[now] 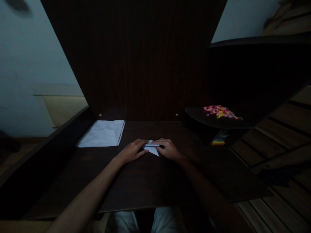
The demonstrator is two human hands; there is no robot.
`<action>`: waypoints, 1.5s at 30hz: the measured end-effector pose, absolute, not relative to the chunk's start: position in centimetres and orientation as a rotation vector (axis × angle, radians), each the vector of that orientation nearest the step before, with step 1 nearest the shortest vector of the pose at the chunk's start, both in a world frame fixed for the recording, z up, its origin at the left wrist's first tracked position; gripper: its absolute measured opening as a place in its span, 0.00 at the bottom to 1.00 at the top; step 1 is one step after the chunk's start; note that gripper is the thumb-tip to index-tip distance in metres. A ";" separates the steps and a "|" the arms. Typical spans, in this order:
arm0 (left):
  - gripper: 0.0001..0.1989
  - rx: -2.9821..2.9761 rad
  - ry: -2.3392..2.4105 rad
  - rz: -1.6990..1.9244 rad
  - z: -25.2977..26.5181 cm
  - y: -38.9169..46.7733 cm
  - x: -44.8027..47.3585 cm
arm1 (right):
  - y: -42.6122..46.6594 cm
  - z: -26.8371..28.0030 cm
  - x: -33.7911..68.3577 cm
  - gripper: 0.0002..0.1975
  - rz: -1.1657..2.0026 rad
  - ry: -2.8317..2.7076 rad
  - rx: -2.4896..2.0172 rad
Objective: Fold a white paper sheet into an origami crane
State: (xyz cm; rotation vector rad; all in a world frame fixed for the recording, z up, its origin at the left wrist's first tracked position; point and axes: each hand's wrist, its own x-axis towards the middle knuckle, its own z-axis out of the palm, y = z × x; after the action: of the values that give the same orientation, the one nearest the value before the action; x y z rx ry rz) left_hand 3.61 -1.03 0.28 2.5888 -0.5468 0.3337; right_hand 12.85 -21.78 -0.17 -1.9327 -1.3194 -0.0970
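Observation:
A small folded piece of white paper [152,149] lies on the dark wooden desk, with one pointed corner toward me. My left hand [133,151] grips its left side, thumb at the near edge and fingers bent over the far side. On the opposite side my right hand [168,149] holds the paper's right part, its fingers curved along the top fold. Both hands rest on or just above the desk top. The exact fold layers under the fingertips are too dim to make out.
Creased white sheets [103,133] lie at the desk's back left, beside a low side board [48,147]. On a rounded shelf [196,114] at the right sits a pile of colourful small pieces [220,111]. Below it stands a yellow-edged item [218,142]. A tall dark panel [136,61] closes the back.

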 end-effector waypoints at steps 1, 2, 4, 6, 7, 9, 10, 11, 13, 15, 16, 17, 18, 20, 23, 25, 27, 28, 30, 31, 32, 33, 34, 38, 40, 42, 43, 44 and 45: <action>0.19 2.577 -0.543 0.338 0.4 -1.1 3.5 | -21.8 -0.1 12.9 0.13 -0.097 -1.294 -1.921; 0.19 2.566 -0.541 0.338 0.5 -1.1 3.5 | -21.8 0.0 12.9 0.13 -0.093 -1.271 -1.913; 0.20 2.549 -0.527 0.338 0.8 -1.2 3.2 | -21.8 0.2 12.8 0.12 -0.083 -1.215 -1.909; 0.22 2.535 -0.496 0.351 1.0 -1.3 3.0 | -21.8 0.5 12.7 0.11 -0.073 -1.132 -1.917; 0.24 2.528 -0.478 0.365 1.0 -1.4 2.9 | -21.8 0.6 12.7 0.11 -0.071 -1.080 -1.921; 0.28 2.512 -0.456 0.398 1.1 -1.4 2.8 | -21.7 0.7 12.7 0.11 -0.065 -0.977 -1.914; 0.29 2.505 -0.452 0.408 1.1 -1.5 2.8 | -21.7 0.7 12.8 0.11 -0.058 -0.937 -1.896; 0.28 2.497 -0.446 0.416 1.1 -1.5 2.8 | -21.7 0.6 12.9 0.11 -0.043 -0.907 -1.870; 0.27 2.473 -0.427 0.422 1.1 -1.5 2.9 | -21.7 0.3 13.1 0.11 -0.005 -0.864 -1.813; 0.26 2.436 -0.399 0.429 1.0 -1.5 3.0 | -21.6 0.0 13.3 0.11 0.031 -0.821 -1.773; 0.25 2.415 -0.387 0.435 1.0 -1.5 3.1 | -21.6 -0.1 13.4 0.11 0.050 -0.796 -1.755; 0.24 2.395 -0.380 0.440 1.0 -1.4 3.1 | -21.5 -0.3 13.5 0.11 0.068 -0.772 -1.732; 0.22 2.378 -0.372 0.446 0.9 -1.4 3.2 | -21.4 -0.4 13.6 0.11 0.090 -0.751 -1.699; 0.18 2.348 -0.347 0.472 0.8 -1.4 3.2 | -21.2 -0.4 13.7 0.12 0.147 -0.720 -1.623; 0.15 2.308 -0.278 0.521 0.8 -1.4 3.3 | -21.0 -0.2 13.5 0.17 0.224 -0.686 -1.554; 0.13 2.275 -0.218 0.526 0.9 -1.5 3.3 | -21.1 0.1 13.2 0.21 0.262 -0.697 -1.535; 0.12 2.231 -0.155 0.512 1.1 -1.6 3.3 | -21.1 0.3 12.9 0.19 0.292 -0.743 -1.521; 0.13 2.205 -0.125 0.501 1.2 -1.7 3.3 | -21.1 0.3 12.8 0.17 0.297 -0.755 -1.514; 0.15 2.148 -0.072 0.473 1.4 -1.9 3.2 | -21.1 0.3 12.5 0.15 0.315 -0.765 -1.523; 0.16 2.118 -0.055 0.449 1.5 -2.0 3.2 | -21.0 0.2 12.4 0.14 0.314 -0.757 -1.527; 0.17 2.087 -0.046 0.415 1.6 -2.0 3.1 | -21.0 0.2 12.4 0.14 0.313 -0.751 -1.533; 0.18 2.056 -0.046 0.371 1.7 -2.1 3.1 | -20.9 0.2 12.4 0.14 0.308 -0.746 -1.536; 0.18 2.023 -0.052 0.324 1.7 -2.2 3.0 | -20.9 0.2 12.4 0.13 0.305 -0.744 -1.536; 0.19 1.907 -0.058 0.149 2.0 -2.3 3.0 | -20.9 0.4 12.4 0.13 0.335 -0.723 -1.519; 0.18 1.870 -0.045 0.069 2.1 -2.3 3.0 | -21.0 0.5 12.4 0.12 0.351 -0.693 -1.502; 0.17 1.833 -0.040 0.008 2.1 -2.3 3.0 | -21.0 0.6 12.4 0.11 0.359 -0.670 -1.484; 0.16 1.809 -0.038 -0.009 2.1 -2.3 3.0 | -21.0 0.7 12.3 0.11 0.359 -0.663 -1.477; 0.16 1.786 -0.037 -0.020 2.1 -2.3 3.0 | -20.9 0.7 12.2 0.11 0.360 -0.659 -1.472; 0.15 1.766 -0.036 -0.025 2.1 -2.3 3.0 | -20.9 0.7 12.1 0.11 0.364 -0.655 -1.468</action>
State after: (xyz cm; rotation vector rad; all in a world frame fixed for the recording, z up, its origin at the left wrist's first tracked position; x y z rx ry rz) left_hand 2.98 -2.27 2.12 1.7665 -0.0356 -0.0254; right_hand 12.13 -20.90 0.74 -1.4677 -0.6552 0.3638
